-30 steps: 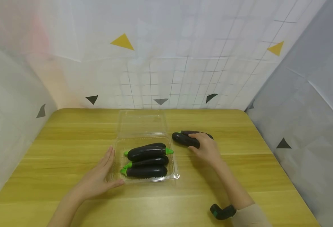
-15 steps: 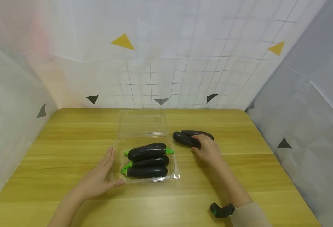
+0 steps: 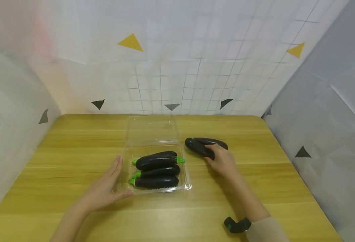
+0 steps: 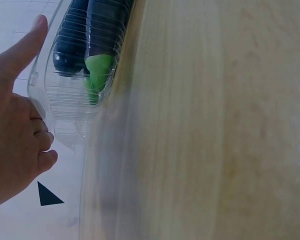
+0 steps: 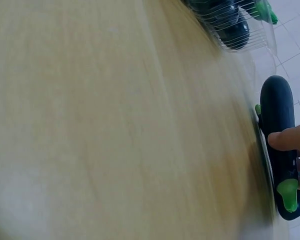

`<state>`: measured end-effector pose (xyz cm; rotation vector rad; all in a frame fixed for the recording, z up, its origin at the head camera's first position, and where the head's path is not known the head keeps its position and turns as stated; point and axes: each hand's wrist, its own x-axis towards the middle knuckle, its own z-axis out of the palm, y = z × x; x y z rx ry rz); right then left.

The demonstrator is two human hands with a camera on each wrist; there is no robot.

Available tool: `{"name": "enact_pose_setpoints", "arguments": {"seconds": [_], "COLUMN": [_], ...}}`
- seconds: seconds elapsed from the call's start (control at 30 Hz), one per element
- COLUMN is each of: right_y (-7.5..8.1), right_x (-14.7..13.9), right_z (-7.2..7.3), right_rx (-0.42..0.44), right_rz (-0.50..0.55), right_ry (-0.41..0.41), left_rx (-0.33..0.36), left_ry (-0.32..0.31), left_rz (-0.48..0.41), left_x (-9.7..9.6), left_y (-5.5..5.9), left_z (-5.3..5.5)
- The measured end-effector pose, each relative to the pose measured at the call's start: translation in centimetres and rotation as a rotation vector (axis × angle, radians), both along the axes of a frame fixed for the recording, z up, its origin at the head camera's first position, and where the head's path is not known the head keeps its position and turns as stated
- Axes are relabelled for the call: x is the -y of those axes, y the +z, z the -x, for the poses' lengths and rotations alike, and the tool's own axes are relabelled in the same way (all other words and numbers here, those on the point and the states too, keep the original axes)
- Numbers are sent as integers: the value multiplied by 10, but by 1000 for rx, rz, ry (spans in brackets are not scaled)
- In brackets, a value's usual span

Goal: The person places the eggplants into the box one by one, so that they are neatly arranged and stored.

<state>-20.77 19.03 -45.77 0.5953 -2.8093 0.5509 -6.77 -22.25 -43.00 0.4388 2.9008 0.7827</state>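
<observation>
A clear plastic clamshell box sits mid-table with several dark eggplants inside. Most of their green stems point left; one points right. My left hand rests against the box's left front corner, fingers extended along the side and thumb at the front edge. In the left wrist view that thumb lies along the box rim. To the right of the box, my right hand pinches an eggplant between thumb and fingers. The right wrist view shows its green stem. Another eggplant lies just behind it.
The clear lid is folded back, away from me. White sheets with coloured triangles stand behind and beside the wooden table. A black device is at my right wrist.
The held eggplant has turned slightly, its left end shifting a little rightward, with the right hand also slightly right. My left hand and the box look unchanged.
</observation>
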Motion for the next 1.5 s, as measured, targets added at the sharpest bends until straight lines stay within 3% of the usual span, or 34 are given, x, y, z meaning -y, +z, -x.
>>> {"name": "enact_pose_setpoints", "arguments": {"seconds": [0.17,0.5,0.7,0.87,1.23,1.5], "right_y": [8,45,60,69,81,74], "right_x": [-1,11,28,40,56,73], "right_z": [-4,-17,-30,-39,-43,-32], "right_rx": [-26,-133,-230,-260,-280,-179], "right_rz": [61,150,144,145,162,125], "right_ry": [14,90,217,333,403,378], "left_rx": [11,14,14,8,0,6], "left_ry": [3,2,3,4,7,6], "left_rz": [-1,-2,0,5,10,3], "left_x": [0,0,0,0,1,0], "left_y": [1,4,4,2,1,3], "left_z": [0,0,0,0,1,-1]}}
